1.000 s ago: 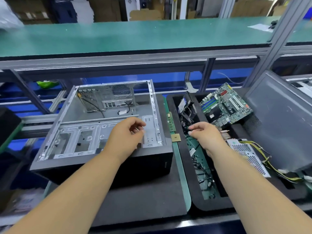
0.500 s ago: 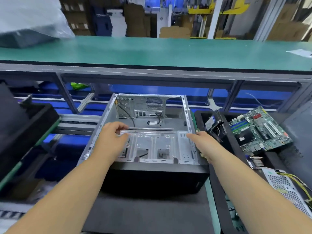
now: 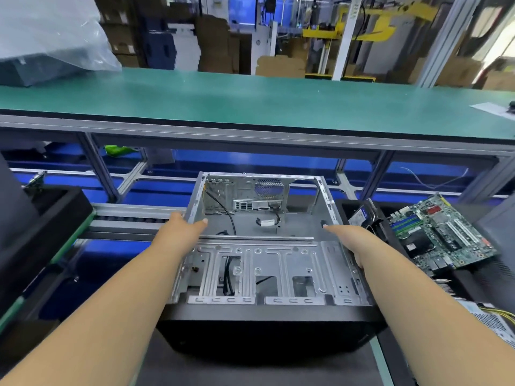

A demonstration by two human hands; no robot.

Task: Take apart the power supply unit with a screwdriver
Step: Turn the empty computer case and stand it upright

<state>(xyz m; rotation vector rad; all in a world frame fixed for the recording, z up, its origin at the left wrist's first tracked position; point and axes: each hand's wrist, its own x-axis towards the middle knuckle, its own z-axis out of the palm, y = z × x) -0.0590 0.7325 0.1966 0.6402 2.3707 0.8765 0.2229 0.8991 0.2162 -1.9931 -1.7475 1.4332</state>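
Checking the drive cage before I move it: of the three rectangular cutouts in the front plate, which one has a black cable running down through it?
The leftmost cutout, nearest the left hand. A black cable runs down it.

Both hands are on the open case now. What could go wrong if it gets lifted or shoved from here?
1. The left hand and right hand sit on the computer case bare sheet-metal side rims; those edges could cut or slip.
2. The loose black cable inside may snag or swing.
3. The motherboard lies tilted in the foam tray right beside the case; a sideways shove could knock it.
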